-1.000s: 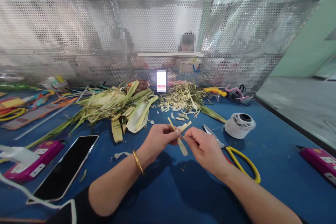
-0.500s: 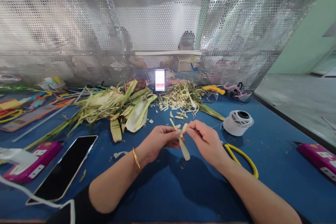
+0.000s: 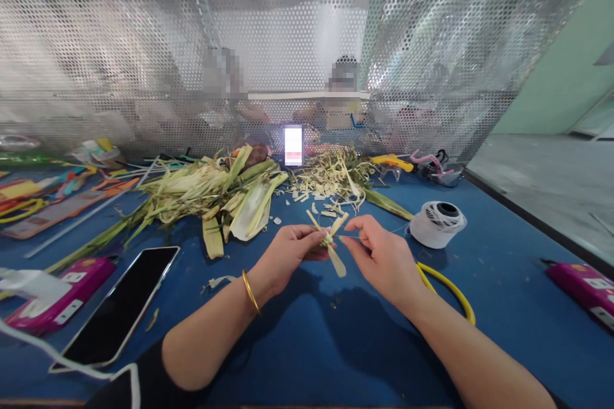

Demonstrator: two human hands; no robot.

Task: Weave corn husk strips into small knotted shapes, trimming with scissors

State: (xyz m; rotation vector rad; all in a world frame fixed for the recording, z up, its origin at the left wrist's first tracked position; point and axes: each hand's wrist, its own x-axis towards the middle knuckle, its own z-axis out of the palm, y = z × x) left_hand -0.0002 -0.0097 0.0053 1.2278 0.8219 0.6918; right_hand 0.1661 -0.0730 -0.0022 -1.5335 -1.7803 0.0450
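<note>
My left hand (image 3: 290,254) pinches a small knot of pale green leaf strips, which look like husk (image 3: 338,262); several ends fan out from it. A fine thread (image 3: 346,236) runs from this bundle to my right hand (image 3: 386,262), just to the right and apart from the strips. Thumb and bent fingers of the right hand close on the thread. Behind that hand stands a spool of white thread (image 3: 432,233), with a thin strand trailing off toward it. The fingertips on the far side of the bundle are partly hidden.
Beyond my hands lie a heap of husk leaves (image 3: 201,188) and shredded scraps (image 3: 330,172). Yellow-handled pliers or scissors (image 3: 453,287) lie beside my right forearm. A phone (image 3: 119,307) and a magenta power bank (image 3: 71,291) are left. A perforated metal screen (image 3: 297,32) backs the table.
My right hand has drawn a little to the right, off the strips, and the thread between it and the bundle now shows. The left hand has turned the bundle slightly.
</note>
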